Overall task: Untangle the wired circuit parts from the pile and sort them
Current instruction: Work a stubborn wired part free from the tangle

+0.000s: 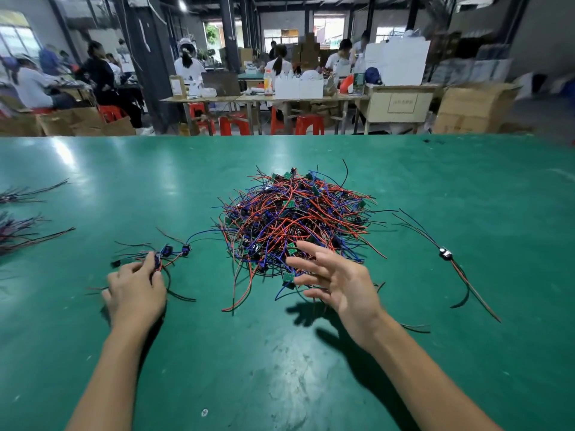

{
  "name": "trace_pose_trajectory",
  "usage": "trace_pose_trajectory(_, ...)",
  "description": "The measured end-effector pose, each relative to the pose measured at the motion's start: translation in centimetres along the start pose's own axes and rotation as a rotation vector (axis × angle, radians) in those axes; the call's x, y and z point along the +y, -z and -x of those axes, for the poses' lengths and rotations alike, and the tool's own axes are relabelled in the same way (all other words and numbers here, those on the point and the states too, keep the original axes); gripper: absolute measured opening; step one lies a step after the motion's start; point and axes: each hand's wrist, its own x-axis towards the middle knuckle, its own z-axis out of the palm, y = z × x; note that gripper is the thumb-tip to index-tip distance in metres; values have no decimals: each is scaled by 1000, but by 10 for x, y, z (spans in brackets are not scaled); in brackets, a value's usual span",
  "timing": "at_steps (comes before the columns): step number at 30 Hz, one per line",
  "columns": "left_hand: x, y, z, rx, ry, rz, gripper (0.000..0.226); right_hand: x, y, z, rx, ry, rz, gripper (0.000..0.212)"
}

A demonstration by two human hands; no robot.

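Note:
A tangled pile of wired circuit parts (295, 219), with red, blue and black wires and small green boards, lies in the middle of the green table (435, 188). My left hand (135, 292) pinches a small cluster of wired parts (165, 253) to the left of the pile. My right hand (337, 283) hovers at the pile's near edge, fingers spread and holding nothing. One separate wired part (445, 254) lies alone to the right of the pile.
Sorted bundles of wires (18, 231) lie at the table's far left edge. A short loose wire piece (415, 327) lies near my right forearm. Beyond the table, people sit at benches with boxes and red stools.

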Motion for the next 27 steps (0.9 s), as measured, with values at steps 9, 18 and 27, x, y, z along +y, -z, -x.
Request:
trace_pose_trajectory(9,19,3,16,295,-135,205,29,12,37,-12,515,95,1295,34)
trace_pose_trajectory(18,82,-14,75,120,-786,359,23,18,48,-18,410,72,1101,8)
trace_pose_trajectory(27,111,-20,98,189,-939,270,28,7,38,-12,621,556,1072,11)
